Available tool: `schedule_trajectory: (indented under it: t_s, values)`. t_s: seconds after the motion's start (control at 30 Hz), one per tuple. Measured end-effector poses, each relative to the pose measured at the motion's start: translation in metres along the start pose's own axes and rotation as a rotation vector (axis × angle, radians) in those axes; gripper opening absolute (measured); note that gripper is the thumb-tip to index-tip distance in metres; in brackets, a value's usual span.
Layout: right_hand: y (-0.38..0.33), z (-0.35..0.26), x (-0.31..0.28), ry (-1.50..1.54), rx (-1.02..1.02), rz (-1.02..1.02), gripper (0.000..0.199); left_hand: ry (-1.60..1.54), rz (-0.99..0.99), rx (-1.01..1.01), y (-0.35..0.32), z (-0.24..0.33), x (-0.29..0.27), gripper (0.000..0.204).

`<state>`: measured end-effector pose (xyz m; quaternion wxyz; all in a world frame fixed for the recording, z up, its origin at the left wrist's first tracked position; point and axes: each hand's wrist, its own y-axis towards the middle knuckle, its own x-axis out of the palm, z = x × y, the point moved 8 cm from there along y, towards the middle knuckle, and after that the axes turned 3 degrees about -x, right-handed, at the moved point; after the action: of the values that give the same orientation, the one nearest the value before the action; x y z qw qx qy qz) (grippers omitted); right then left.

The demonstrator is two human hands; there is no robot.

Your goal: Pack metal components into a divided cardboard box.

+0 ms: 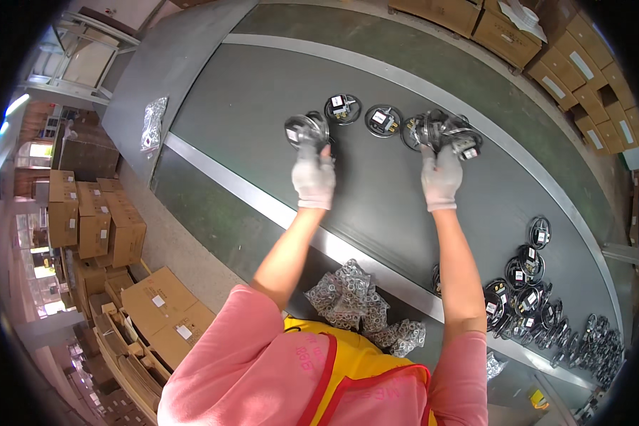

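Apron, yellow cloth with red edging, lies nearest over a pink short-sleeved top, on the near side of the dark grey, smooth, flat conveyor belt. Clear, crinkled plastic bags filled with small metallic rings are heaped between the apron and the belt's near edge. A smooth, pale metal rail runs along that edge.

Both hands wear thin white fabric gloves and reach over the belt, well apart. Left hand: fingers partly closed, gripping the lower edge of a round black cable coil with a white label; motion blur hides the exact finger positions. Right hand: partly closed, thumb apart from the fingers, holding the lower edge of an overlapping bunch of black cable coils; firmness of grip cannot be told.

Two single flat coils, each a black ring around a white-labelled block with brass-coloured parts, lie on the belt between the hands: the left one just beside the held coil, the right one near the bunch. Toward the belt's right end, a loose group of similar coils leads to a denser pile.

A second pale metal rail borders the belt's far edge. Beyond it, at the far right, stand stacked brown cardboard cartons, box-shaped with white labels.
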<state>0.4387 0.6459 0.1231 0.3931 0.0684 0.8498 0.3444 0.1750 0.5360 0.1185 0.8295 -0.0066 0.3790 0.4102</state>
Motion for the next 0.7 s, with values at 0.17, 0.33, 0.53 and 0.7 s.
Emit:
schedule_trajectory:
  t_s: [0.17,0.33,0.53,0.7]
  values:
    - [-0.023,0.014,0.084,-0.199,-0.003,-0.483,0.026,0.573,-0.239,0.127,-0.020,-0.015,0.039,0.026]
    - [-0.028,0.011,0.074,-0.122,-0.223,-0.206,0.024,0.415,-0.168,0.248,0.007,-0.028,0.020,0.033]
    - [-0.027,0.008,0.073,-0.146,-0.242,-0.203,0.033,-0.441,-0.101,-0.461,0.078,-0.017,0.020,0.012]
    - [-0.043,0.009,0.078,-0.223,-0.321,-0.283,0.035,0.582,-0.282,0.175,0.082,0.038,0.097,0.020]
